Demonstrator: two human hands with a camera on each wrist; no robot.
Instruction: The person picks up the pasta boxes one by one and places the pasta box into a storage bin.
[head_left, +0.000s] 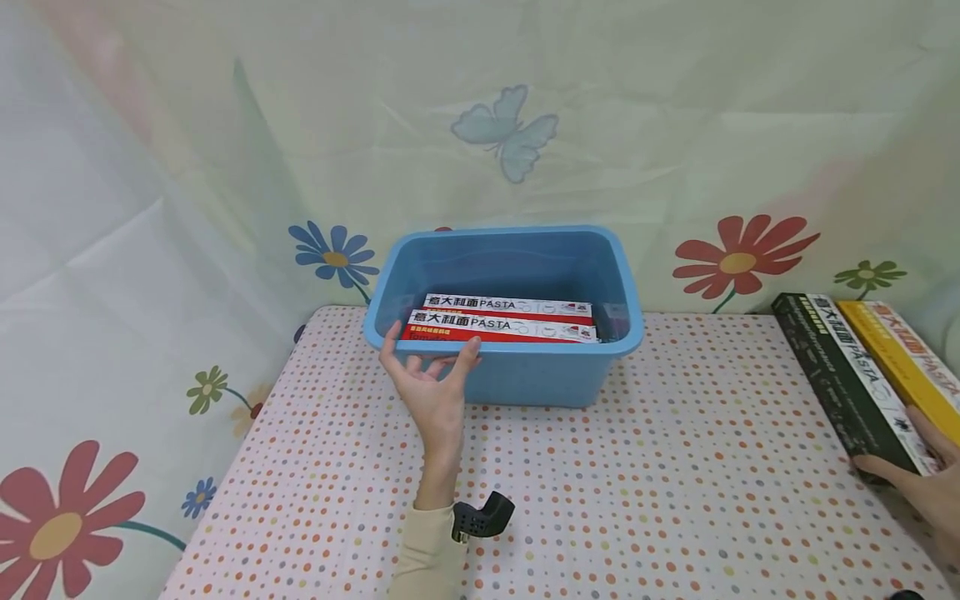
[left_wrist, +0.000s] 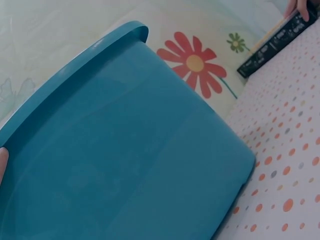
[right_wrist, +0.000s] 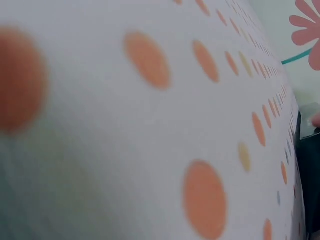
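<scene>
A blue plastic bin stands on the table against the backdrop. Two red-and-white pasta boxes lie inside it, side by side. My left hand holds the bin's front rim near its left corner, with a finger over the edge. In the left wrist view the bin's wall fills most of the picture. At the far right my right hand grips the near end of a black pasta box, thumb on its left side and fingers on its right. A yellow pasta box lies right beside it.
The table is covered with a dotted cloth. Behind it hangs a fabric backdrop with printed flowers and a butterfly. A black wrist mount sits on my left sleeve.
</scene>
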